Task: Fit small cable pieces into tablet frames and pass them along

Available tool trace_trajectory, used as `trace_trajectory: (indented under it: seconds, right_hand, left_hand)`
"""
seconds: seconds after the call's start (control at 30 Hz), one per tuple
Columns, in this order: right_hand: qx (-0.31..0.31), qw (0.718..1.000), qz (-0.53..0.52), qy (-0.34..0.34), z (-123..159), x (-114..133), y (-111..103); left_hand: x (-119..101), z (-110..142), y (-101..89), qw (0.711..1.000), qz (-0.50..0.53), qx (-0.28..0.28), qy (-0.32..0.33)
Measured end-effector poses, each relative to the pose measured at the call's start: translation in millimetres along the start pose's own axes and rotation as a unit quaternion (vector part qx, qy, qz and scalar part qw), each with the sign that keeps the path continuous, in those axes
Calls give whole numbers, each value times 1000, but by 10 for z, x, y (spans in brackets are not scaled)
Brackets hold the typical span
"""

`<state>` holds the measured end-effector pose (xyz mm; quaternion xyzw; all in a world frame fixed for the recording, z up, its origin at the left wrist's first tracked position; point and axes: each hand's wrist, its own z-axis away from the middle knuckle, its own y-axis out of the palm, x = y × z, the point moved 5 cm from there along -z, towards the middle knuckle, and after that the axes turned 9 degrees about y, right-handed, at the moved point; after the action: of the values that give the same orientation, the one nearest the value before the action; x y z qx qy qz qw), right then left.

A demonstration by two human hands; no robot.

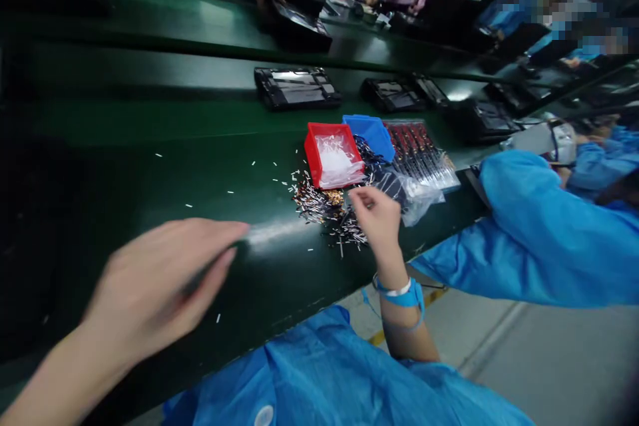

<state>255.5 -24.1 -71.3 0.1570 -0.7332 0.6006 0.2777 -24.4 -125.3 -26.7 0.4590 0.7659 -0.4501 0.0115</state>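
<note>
Green, smooth-topped bench (279, 293) carries the work, which I judge to be well short of complete: a loose heap of small, slender dark, silvery and gold-coloured parts (310, 203) lies unsorted on it, against the near side of a red plastic bin (310, 156) that contains small white pieces (332, 152). Further white slivers (158, 155) lie scattered to the left, uncollected. Beyond the heap are a blue plastic bin (372, 134) and clear-packed rows of slender red and dark items (417, 146), apparently in order; whether these are finished stock cannot be established. Right hand (377, 216) is over the near edge of the heap, thumb and forefinger tips drawn together; whether a part is pinched between them cannot be told. Left hand (164, 279) is partly open above the bench, well apart from the heap, thumb just clear of the straight fingers, nothing visible in the gap. Deficiencies of view: the left hand is blurred, its forearm cut off at the frame edge; individual parts are too small to identify; the right hand hides some of the heap; contents of the black shallow cases (299, 88) beyond are indistinct.
</note>
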Motion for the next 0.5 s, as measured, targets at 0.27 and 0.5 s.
trace_trajectory:
  seconds: [0.27, 0.5]
  right_hand:
    - [-75, 960, 254, 96, -696, -303, -124]
    - [-86, 951, 258, 145, -508, -281, -417]
  left_hand:
    - [707, -315, 1077, 981, 134, 62, -130]
    - [829, -271, 1002, 952, 211, 32, -219]
